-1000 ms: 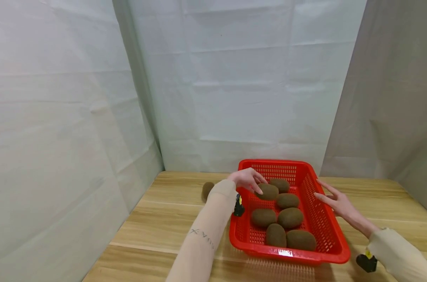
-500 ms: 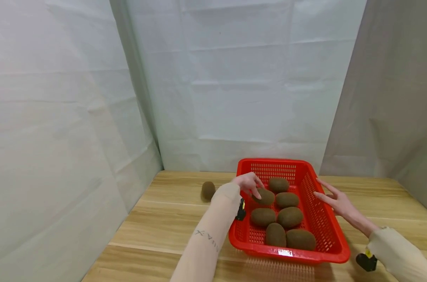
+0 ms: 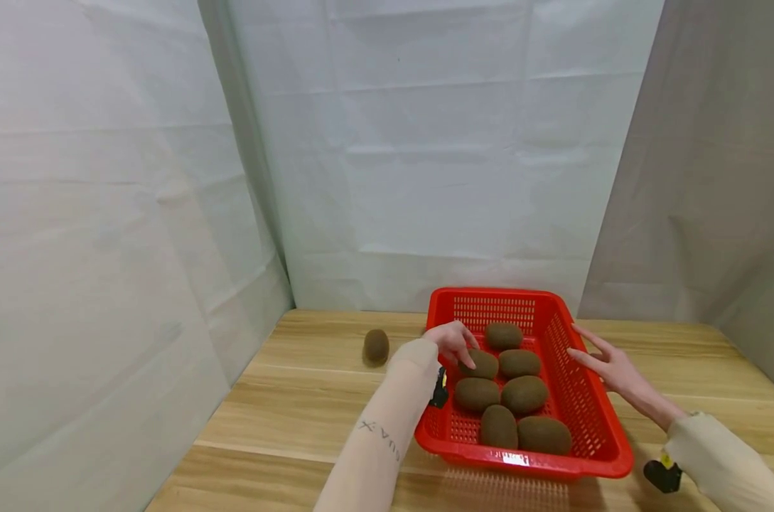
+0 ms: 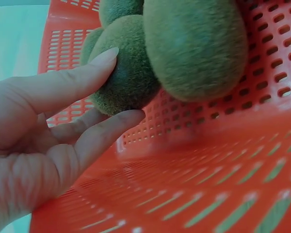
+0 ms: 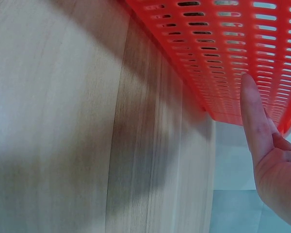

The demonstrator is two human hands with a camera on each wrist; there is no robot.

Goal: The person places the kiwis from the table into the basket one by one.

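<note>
A red slotted basket (image 3: pixel 527 466) stands on the wooden table and holds several brown kiwis. My left hand (image 3: pixel 465 352) reaches over the basket's left rim and pinches one kiwi (image 3: pixel 484 365) in the left row. In the left wrist view two fingertips (image 4: pixel 104 56) bracket that kiwi (image 4: pixel 131 73), which lies against a bigger kiwi (image 4: pixel 194 43) on the basket floor. My right hand (image 3: pixel 591 348) is held open with straight fingers beside the basket's right outer wall; a finger (image 5: pixel 254 116) is close to the red mesh (image 5: pixel 223 53), contact unclear.
One loose kiwi (image 3: pixel 376 345) lies on the table (image 3: pixel 297 412) left of the basket, near the back. White sheets close off the back and left, a grey sheet the right. A black wrist device (image 3: pixel 662 475) sits by the right sleeve.
My left hand has come down and toward me with the kiwi, from above the rim into the basket's left row. The right hand and the basket have stayed put.
</note>
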